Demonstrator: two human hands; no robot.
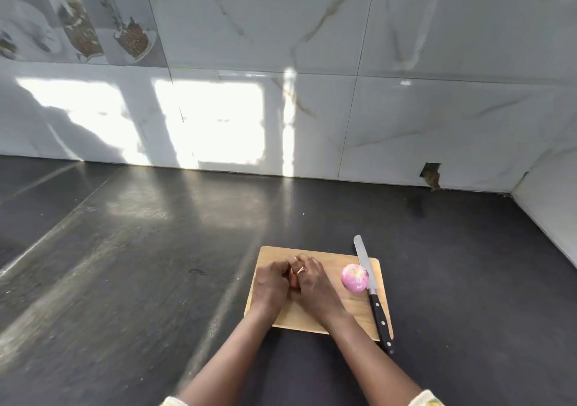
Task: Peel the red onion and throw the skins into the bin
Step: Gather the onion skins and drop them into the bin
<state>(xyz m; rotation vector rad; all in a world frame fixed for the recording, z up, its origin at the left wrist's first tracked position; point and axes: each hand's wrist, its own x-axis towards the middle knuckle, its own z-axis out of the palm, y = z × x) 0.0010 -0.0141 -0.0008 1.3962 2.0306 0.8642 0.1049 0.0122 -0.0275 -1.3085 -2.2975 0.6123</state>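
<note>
Head view showed the red onion (355, 279) peeled, on the cutting board (315, 320) beside the knife (371, 287); left hand (269, 287) and right hand (314, 281) closed their grip on what looked like skins (293, 278), binning seemingly not yet done.

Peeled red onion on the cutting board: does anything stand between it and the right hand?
Nothing visible does. Only bare cutting board lies between the right hand and the peeled red onion. The knife lies on the onion's far side, at its right, so it does not block the reach.
</note>
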